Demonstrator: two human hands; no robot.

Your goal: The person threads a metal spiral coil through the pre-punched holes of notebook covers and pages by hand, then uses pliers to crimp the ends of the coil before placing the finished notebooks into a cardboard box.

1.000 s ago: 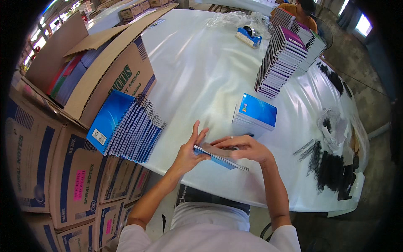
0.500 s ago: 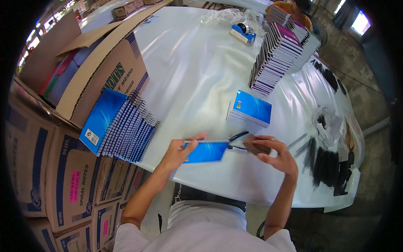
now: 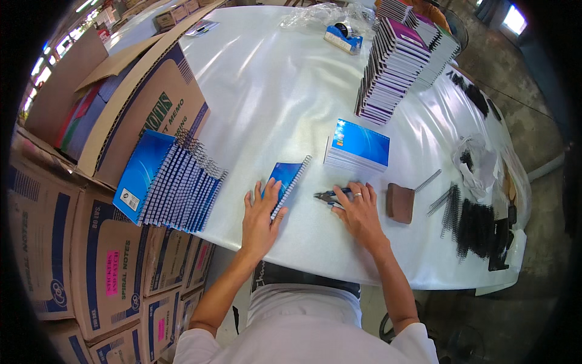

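Observation:
A small blue spiral notebook (image 3: 287,175) lies slanted on the white-covered table, its wire coil along the right side. My left hand (image 3: 261,213) rests on it, fingers spread over the cover and the thumb beside the coil's lower end. To the right, my right hand (image 3: 364,217) has its fingers curled over the handles of dark-handled pliers (image 3: 328,197), whose jaws point left toward the notebook. A brown block (image 3: 400,203) sits on the table just right of that hand. Beyond it is a short stack of blue-covered pads (image 3: 362,144), with no coil showing on the visible sides.
Leaning coil-bound blue notebooks (image 3: 182,185) stand at left by an open carton (image 3: 160,103), with more cartons (image 3: 109,261) below. Tall stacks of purple notebooks (image 3: 394,70) and a blue tape dispenser (image 3: 343,39) are farther off. Loose black coils (image 3: 476,230) lie at right.
My left hand has set the notebook down on the table and turned it. My right hand has put the brown block down at right and moved left onto the pliers.

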